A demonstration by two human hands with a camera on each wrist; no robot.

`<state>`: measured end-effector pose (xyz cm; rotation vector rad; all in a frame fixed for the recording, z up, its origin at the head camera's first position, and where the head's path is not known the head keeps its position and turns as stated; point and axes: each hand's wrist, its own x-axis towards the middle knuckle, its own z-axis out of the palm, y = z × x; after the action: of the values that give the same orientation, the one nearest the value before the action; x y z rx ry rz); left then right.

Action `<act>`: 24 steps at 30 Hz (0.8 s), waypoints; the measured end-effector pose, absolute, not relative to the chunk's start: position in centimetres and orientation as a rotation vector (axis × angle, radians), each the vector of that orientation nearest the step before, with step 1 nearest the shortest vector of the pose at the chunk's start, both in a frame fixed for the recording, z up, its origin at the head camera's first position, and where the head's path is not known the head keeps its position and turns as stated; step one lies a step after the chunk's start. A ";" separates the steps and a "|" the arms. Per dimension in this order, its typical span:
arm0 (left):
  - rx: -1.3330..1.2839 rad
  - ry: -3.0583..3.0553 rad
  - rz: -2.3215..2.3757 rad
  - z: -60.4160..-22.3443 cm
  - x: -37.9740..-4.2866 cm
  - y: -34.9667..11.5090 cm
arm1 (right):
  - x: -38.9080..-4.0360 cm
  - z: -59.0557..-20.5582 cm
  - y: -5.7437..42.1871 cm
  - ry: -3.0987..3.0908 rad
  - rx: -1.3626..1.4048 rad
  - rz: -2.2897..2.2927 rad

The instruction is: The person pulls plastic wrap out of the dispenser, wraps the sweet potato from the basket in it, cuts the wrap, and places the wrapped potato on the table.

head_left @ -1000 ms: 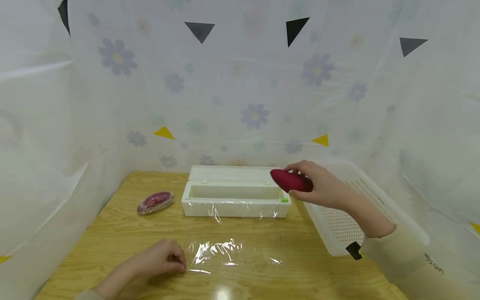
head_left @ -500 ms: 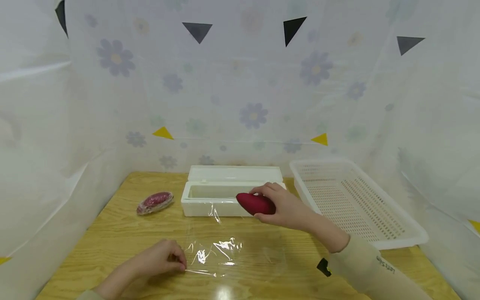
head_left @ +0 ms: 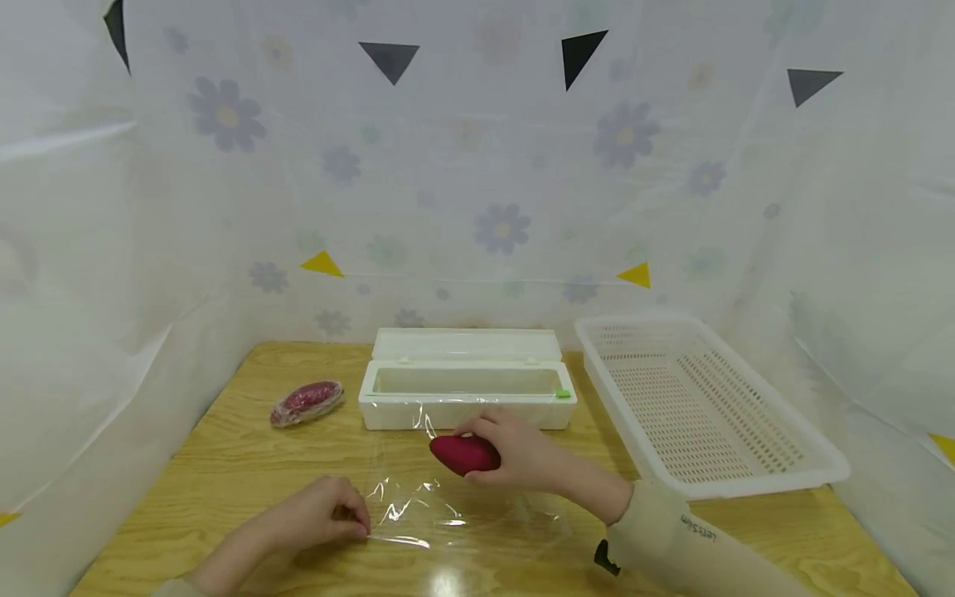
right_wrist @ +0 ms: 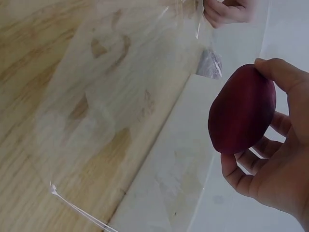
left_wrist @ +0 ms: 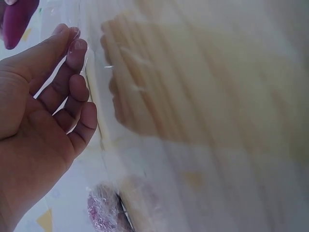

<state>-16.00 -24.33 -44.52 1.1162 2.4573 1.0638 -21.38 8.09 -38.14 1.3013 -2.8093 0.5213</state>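
My right hand (head_left: 525,454) grips a dark red sweet potato (head_left: 464,455) by its right part, above a sheet of clear plastic wrap (head_left: 406,506). In the right wrist view, thumb and fingertips hold the sweet potato (right_wrist: 241,108) from both sides. At the near left corner of the wrap, my left hand (head_left: 321,514) pinches the film's edge between thumb and forefinger; the left wrist view shows the other fingers of this hand (left_wrist: 48,101) loosely curled. The wrap reaches back to a white dispenser box (head_left: 468,416), whose lid stands raised.
A wrapped sweet potato (head_left: 307,403) lies on the wooden table (head_left: 224,464) left of the box. To the right stands a white perforated basket (head_left: 753,487). On the box's front edge sits a green slider (head_left: 563,394). Patterned sheeting (head_left: 448,166) encloses the table's back and sides.
My right hand has carried the sweet potato left and down, from beside the basket past the box to above the wrap. The left hand stays at the film's corner.
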 end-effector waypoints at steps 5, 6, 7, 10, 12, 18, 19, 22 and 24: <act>1.097 2.452 1.061 -44.6 -16.1 -24.3 | -21.2 -39.6 7.4 -2.832 1.356 0.519; 1.088 2.449 1.063 -44.6 -16.1 -24.3 | -21.1 -39.9 7.3 -2.846 1.360 0.519; 1.081 2.447 1.061 -44.6 -16.1 -24.2 | -21.0 -40.2 7.2 -2.860 1.367 0.520; 1.056 2.439 1.059 -44.5 -16.1 -24.2 | -20.8 -40.8 6.9 -2.897 1.384 0.497; 1.034 2.433 1.058 -44.5 -16.1 -24.2 | -20.7 -41.2 6.8 -2.904 1.406 0.460; 1.030 2.428 1.052 -44.5 -16.1 -24.1 | -20.7 -42.2 6.4 -2.901 1.484 0.324; 1.035 2.427 1.051 -44.5 -16.1 -24.1 | -20.7 -42.2 6.4 -2.904 1.490 0.319; 1.042 2.422 1.054 -44.4 -16.1 -24.1 | -20.7 -42.3 6.3 -2.903 1.498 0.320; 1.034 2.416 1.058 -44.4 -16.1 -24.1 | -20.7 -42.3 6.3 -2.902 1.503 0.317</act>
<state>-16.08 -24.08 -44.45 1.0337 2.4158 1.0577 -20.70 6.28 -42.27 1.5028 -2.9016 0.3175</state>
